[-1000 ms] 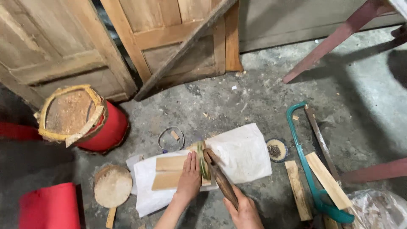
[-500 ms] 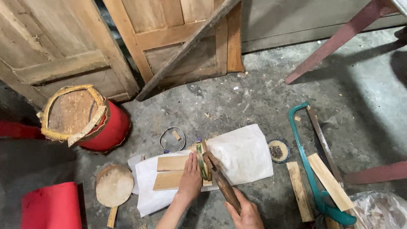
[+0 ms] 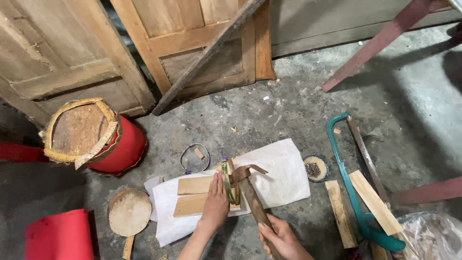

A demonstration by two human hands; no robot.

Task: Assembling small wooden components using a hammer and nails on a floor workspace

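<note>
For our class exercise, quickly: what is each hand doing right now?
Left hand: open, pressed flat on the wood pieces beside the ring.
Right hand: closed around the hammer handle.

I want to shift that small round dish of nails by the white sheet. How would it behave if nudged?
The dish looks shallow and flat-bottomed, so it would probably slide, not tip. The rough concrete floor may make it catch and jerk. The nails lie loose in a small heap, so a sharp push could likely scatter some.
</note>
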